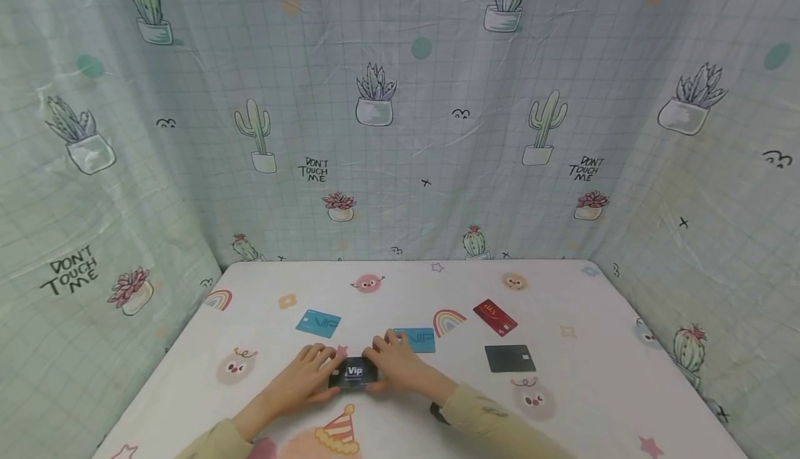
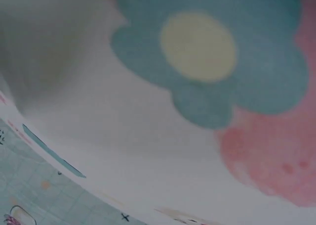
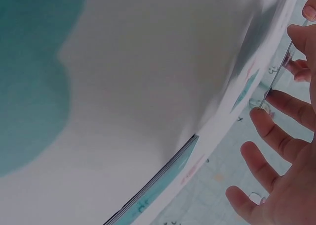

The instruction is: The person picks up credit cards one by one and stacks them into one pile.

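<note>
A black card (image 1: 353, 373) with "Vip" on its face is held between both hands, near the front middle of the table. My left hand (image 1: 298, 380) pinches its left end, with the thumb at the lower edge. At the other end, my right hand (image 1: 400, 369) grips it with thumb and fingers. Seen nearly edge-on in the right wrist view, the card (image 3: 279, 76) is raised off the tabletop. A blue VIP card (image 1: 420, 339) lies just beyond the right hand, which partly covers it. The left wrist view does not show the left hand.
Another blue VIP card (image 1: 318, 323) lies beyond the left hand. To the right are a red VIP card (image 1: 495, 316) and a plain-faced black card (image 1: 510, 358). A patterned cloth (image 1: 412, 146) hangs behind and beside the white printed table (image 1: 400, 285).
</note>
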Available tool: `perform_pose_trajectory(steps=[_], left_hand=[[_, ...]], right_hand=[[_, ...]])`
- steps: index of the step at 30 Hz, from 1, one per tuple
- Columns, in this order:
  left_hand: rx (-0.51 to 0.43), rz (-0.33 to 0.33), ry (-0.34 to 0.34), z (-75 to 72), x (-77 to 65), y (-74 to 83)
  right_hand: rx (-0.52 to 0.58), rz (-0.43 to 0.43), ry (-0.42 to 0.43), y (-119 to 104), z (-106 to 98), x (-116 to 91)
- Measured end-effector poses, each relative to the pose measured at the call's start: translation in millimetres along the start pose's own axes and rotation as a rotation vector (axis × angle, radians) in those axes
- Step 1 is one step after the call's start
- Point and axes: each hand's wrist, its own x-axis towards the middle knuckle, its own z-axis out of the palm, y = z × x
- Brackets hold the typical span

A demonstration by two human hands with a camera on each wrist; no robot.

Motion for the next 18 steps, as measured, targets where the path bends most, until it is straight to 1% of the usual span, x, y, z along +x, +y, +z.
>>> perform_pose_trajectory(steps=[5,10,13,18], left_hand=[[0.001,0.018,0.006,0.9,4.1,3.2],[0.003,0.022,0.007,0.6,7.8,6.2],[-0.004,0.025,0.01,-0.9,11.0,8.6],[0.01,0.033,0.021,-4.0,16.3,13.4]], right_hand=[[-0.004,-0.015,0.012,5,-3,-7],[-0.017,-0.02,0.024,8,-4,-12],[-0.009,-0.017,0.03,11,-6,-14],[0.021,0.001,0.02,14,-10,-19]])
